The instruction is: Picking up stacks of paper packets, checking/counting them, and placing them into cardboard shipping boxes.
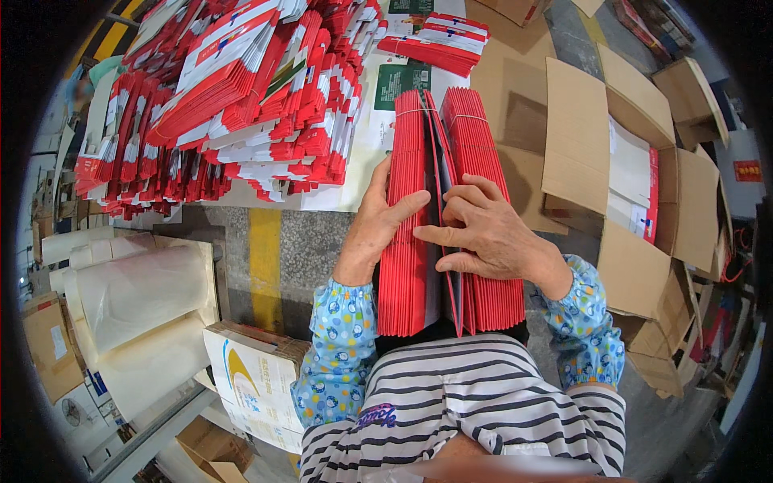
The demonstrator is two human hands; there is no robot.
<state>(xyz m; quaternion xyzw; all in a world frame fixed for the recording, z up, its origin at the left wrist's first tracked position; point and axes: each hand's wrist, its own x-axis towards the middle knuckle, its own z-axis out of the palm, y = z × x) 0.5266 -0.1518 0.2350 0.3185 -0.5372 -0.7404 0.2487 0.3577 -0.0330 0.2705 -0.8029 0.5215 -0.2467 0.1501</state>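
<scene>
Two bundles of flat-folded red cartons stand side by side against my lap, the left bundle [403, 274] and the right bundle [493, 298], each with a thin band round its far end. Between them a loose folded carton [459, 310] stands on edge in a narrow dark gap. My left hand [377, 221] clasps the left bundle, thumb on top and fingers down its outer side. With fingers bent, my right hand [483, 229] reaches over the gap; its index fingertip touches the left bundle, and its thumb and index finger straddle the loose carton.
A big heap of red and white folded cartons [266, 97] covers the table at the far left. Another banded bundle [443, 42] lies farther back. At right stands an open cardboard box [576, 137] with white and red cartons inside. White-wrapped stacks [145, 290] stand at left.
</scene>
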